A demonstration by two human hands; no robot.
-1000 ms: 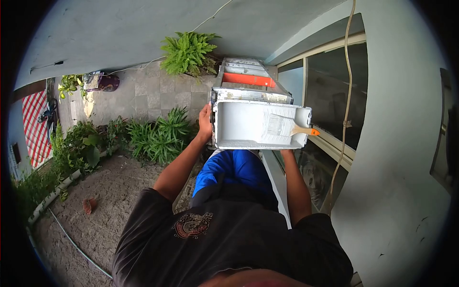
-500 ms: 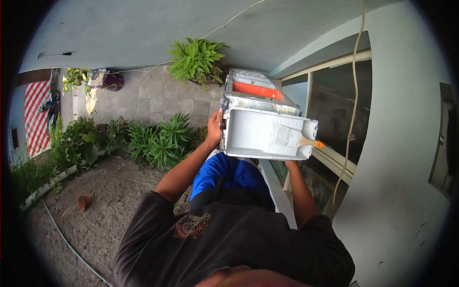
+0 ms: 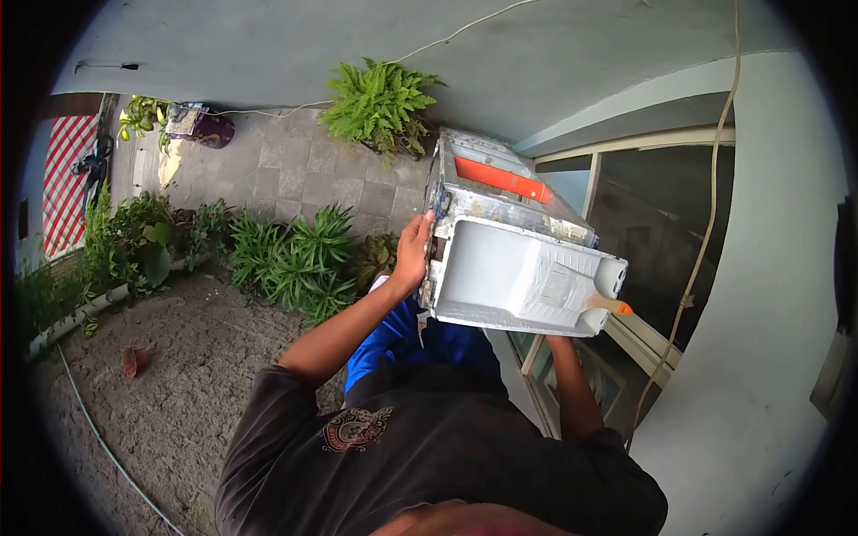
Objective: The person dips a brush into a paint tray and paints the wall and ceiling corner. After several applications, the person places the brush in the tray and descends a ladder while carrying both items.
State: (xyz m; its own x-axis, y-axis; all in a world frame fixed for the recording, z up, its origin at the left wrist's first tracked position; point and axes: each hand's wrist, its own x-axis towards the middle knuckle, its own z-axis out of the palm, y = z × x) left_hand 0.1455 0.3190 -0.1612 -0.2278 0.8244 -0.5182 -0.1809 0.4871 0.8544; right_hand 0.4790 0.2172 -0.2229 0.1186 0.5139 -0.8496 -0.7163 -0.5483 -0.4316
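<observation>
A paint-stained metal stepladder (image 3: 523, 213) with an orange-red step is held up in front of my body. On its near end sits a white paint tray (image 3: 483, 268), its inside coated white. A paintbrush (image 3: 613, 305) with an orange-tipped handle lies at the tray's right end, its bristles toward the middle. My left hand (image 3: 414, 255) is closed on the ladder's left side, beside the tray. From below, my right hand (image 3: 559, 342) reaches up under the tray's right part. Only its wrist area shows; the fingers are hidden behind the tray.
A fern (image 3: 377, 105) grows by the grey wall ahead, near the ladder's far end. Leafy plants (image 3: 295, 255) border the paving (image 3: 308, 170) on the left. A window (image 3: 652, 232) and a hanging cable (image 3: 706, 223) are close on the right. A hose (image 3: 103, 438) lies on rough ground.
The stepladder and tray have shifted right and lower in view and tilt more clockwise. Both hands have moved along with them. The brush stays in the tray.
</observation>
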